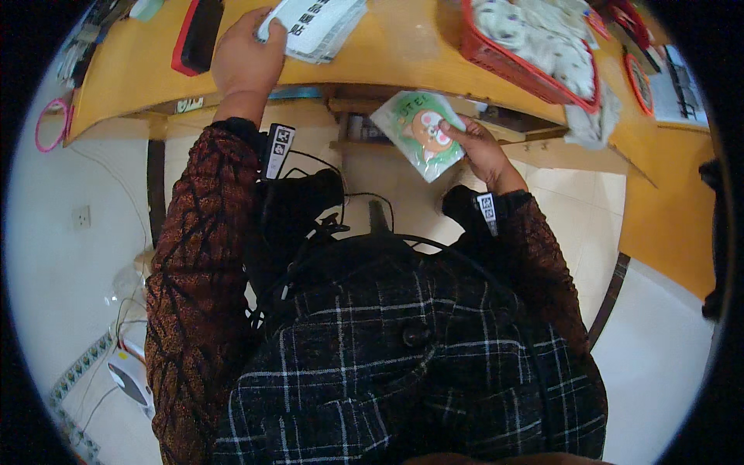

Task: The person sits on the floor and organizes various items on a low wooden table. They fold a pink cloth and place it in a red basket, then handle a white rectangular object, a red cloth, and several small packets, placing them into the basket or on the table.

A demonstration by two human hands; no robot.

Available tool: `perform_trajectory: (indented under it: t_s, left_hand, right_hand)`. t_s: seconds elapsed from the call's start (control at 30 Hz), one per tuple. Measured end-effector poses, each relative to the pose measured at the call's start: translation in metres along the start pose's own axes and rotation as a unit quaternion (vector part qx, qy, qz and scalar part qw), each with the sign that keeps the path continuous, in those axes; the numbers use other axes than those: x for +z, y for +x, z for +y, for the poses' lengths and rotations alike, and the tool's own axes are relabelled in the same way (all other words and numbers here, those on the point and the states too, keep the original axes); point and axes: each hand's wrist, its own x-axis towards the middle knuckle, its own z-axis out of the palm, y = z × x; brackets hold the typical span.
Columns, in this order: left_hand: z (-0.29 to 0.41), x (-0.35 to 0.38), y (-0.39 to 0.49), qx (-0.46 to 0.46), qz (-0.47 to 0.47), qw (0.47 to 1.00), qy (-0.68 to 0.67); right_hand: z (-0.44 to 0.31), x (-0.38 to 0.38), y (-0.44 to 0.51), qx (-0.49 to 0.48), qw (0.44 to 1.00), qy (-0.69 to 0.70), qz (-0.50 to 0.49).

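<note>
My left hand [247, 61] is over the wooden desk, its thumb and fingers pinching the left corner of a white plastic packet with dark printing [311, 23]. That packet lies on top of others like it, their edges fanned out below. My right hand [485, 151] is in front of the desk edge, above my lap. It grips a flat green plastic packet [427, 133] with a cartoon animal face, thumb on the front; the fingers behind are mostly hidden. The green packet hangs tilted in the air, apart from the desk.
A red-and-black case [199, 38] lies left of my left hand on the wooden desk [401, 43]. At the right stands a red plastic basket [526, 75] of spotted white cloth. A pink ring [52, 125] hangs at the desk's left end. Black cables [369, 195] cross my lap.
</note>
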Motion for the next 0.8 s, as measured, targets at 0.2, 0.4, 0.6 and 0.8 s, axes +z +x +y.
perform_trajectory:
  t_s: [0.2,0.4,0.6,0.8]
  left_hand:
    - [-0.023,0.013,0.004,0.061,0.049,0.994,-0.075]
    - [0.0,-0.005,-0.022,0.097,0.085,0.979,-0.159]
    - [0.071,-0.059,-0.094,-0.082,-0.272,0.834,-0.473]
    - [0.128,-0.094,-0.145,-0.223,-0.373,0.698,-0.569]
  right_hand:
    - [-0.018,0.01,-0.081,-0.039,0.999,-0.008,-0.004]
    - [-0.033,0.011,-0.126,-0.083,0.996,-0.02,0.016]
    - [-0.052,0.042,-0.146,-0.176,0.984,-0.019,0.013]
    - [-0.068,0.088,-0.141,-0.222,0.974,-0.034,-0.005]
